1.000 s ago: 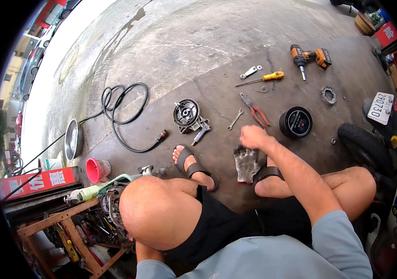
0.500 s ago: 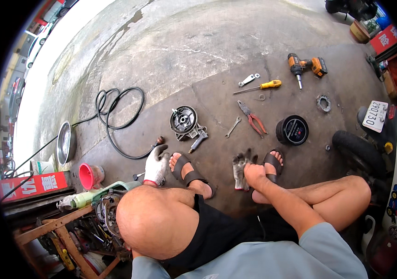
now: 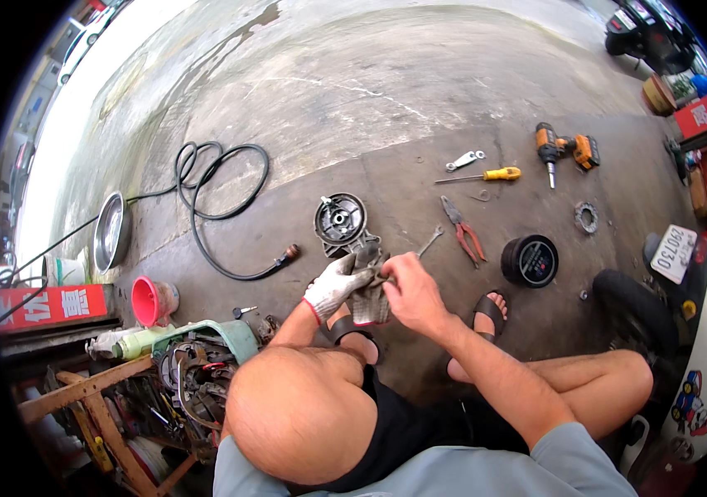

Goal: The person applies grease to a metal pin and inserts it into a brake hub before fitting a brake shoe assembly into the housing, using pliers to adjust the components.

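Head view: left hand (image 3: 333,286) already wears a grey work glove with red cuff, fingers curled onto a second glove (image 3: 367,302). Right hand (image 3: 411,290) is bare, pinching that second glove at its upper edge, fingers closed on the fabric. So one glove is on, the other not yet; judged roughly halfway through gloving up. Loose glove hangs between both hands at frame centre, touching each, above the sandalled left foot (image 3: 345,331). Just above the hands on the floor sits a round dark metal engine part (image 3: 340,221), untouched. Small wrench (image 3: 429,241) and red-handled pliers (image 3: 463,229) lie right of it, near the right hand. Black round gauge (image 3: 530,261) is further right. Yellow screwdriver (image 3: 482,176) and cordless drill (image 3: 564,149) lie upper right, well apart. Black hose (image 3: 221,207) coils at upper left.
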